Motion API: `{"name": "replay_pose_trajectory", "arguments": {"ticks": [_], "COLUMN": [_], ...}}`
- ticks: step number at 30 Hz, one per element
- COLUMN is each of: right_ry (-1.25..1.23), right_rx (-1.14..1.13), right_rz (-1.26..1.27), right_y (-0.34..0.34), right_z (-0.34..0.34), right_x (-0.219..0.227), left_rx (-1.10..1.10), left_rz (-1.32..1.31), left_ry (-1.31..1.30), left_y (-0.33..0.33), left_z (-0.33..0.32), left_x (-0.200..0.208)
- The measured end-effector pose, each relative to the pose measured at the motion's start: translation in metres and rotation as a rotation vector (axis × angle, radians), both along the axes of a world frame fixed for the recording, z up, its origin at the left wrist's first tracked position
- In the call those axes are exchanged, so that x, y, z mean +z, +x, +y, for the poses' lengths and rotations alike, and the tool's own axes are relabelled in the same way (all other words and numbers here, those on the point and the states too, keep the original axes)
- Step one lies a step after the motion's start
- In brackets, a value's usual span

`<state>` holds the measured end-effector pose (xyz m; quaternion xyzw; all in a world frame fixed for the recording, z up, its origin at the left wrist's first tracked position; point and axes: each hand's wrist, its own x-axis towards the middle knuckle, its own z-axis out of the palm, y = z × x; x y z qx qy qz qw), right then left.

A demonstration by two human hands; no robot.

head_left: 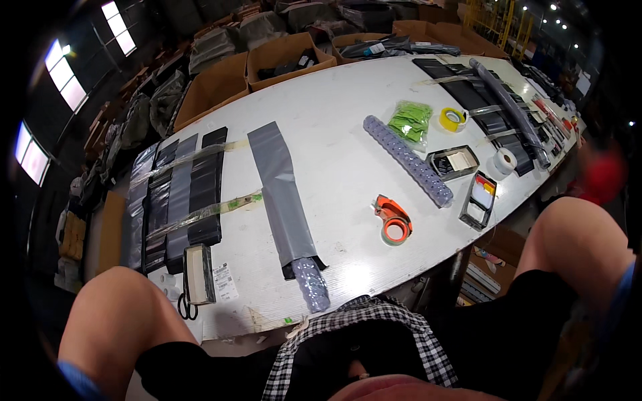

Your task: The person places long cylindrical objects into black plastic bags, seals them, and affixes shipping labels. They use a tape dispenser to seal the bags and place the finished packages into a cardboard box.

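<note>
Neither of my hands is in view. My bare left elbow (pixel 124 311) and bare right elbow (pixel 578 244) are raised at the sides, with blue cloth below each at the rim. In front of me lies a long grey mailing bag (pixel 281 194). A bubble-wrapped roll (pixel 311 286) sticks out of its near end. Farther right another bubble-wrapped roll (pixel 406 160) lies aslant. Between them and the near edge rests an orange tape dispenser (pixel 393 222). A clear packet of green pieces (pixel 410 122) and a yellow tape roll (pixel 452 119) lie beyond.
Taped-down stacks of dark bags (pixel 204 184) lie left, more bags (pixel 461 93) far right. Small open boxes (pixel 478 199) and a white label roll (pixel 503 161) are at right. Scissors (pixel 188 309) lie near left. Cartons (pixel 287 60) line the far edge. A blurred red shape (pixel 604 177) is at right.
</note>
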<state>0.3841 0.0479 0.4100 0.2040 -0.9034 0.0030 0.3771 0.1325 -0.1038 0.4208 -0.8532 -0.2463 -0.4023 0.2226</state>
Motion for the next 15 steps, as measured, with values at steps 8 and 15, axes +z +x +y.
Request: {"name": "replay_pose_trajectory", "arguments": {"ticks": [8,15], "right_ry": [0.080,0.133], "right_rx": [-0.030,-0.056], "right_rz": [0.005,0.037], "right_y": [0.057,0.090], "right_z": [-0.008,-0.020], "right_x": [0.007,-0.005], "left_rx": [0.017,-0.015], "left_rz": [0.178,0.235], "left_ry": [0.008,0.057], "left_y": [0.091,0.121], "left_z": [0.010,0.008], "left_x": [-0.001,-0.009]}}
